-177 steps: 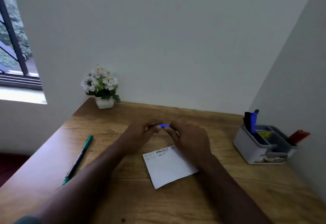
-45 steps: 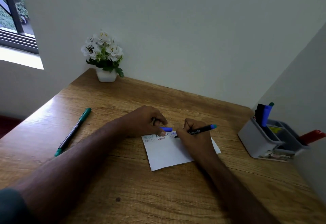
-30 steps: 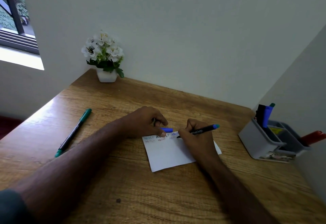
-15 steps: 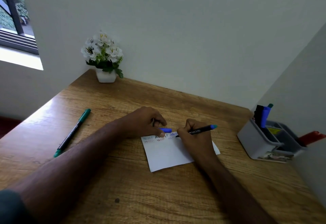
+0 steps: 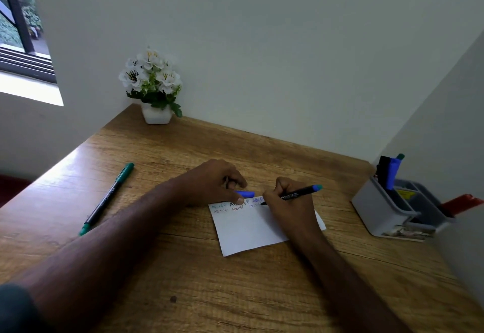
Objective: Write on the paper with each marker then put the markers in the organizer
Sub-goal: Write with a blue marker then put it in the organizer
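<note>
The right hand [image 5: 286, 204] grips a thin black marker with a blue end [image 5: 301, 194], its tip on the small white sheet of paper [image 5: 251, 230] lying mid-way on the wooden surface [image 5: 209, 293], so writing is the step now. The left hand [image 5: 212, 183] pinches the blue cap [image 5: 246, 194] beside the paper. Next, I think, the cap goes back on, then the marker goes into the grey plastic organizer [image 5: 379, 214] at the right, and the green-capped marker [image 5: 107, 199] at the left waits.

This looks like a small study nook in a home or office. A wood-grain desk [image 5: 183, 280] is fitted into a corner between plain pale painted walls [image 5: 262, 44]. A little white pot of white artificial flowers [image 5: 152, 89] stands at the back, a grey plastic desk organizer [image 5: 385, 214] holds markers at the right, and a dark-framed window [image 5: 18, 31] shows greenery outside.
</note>
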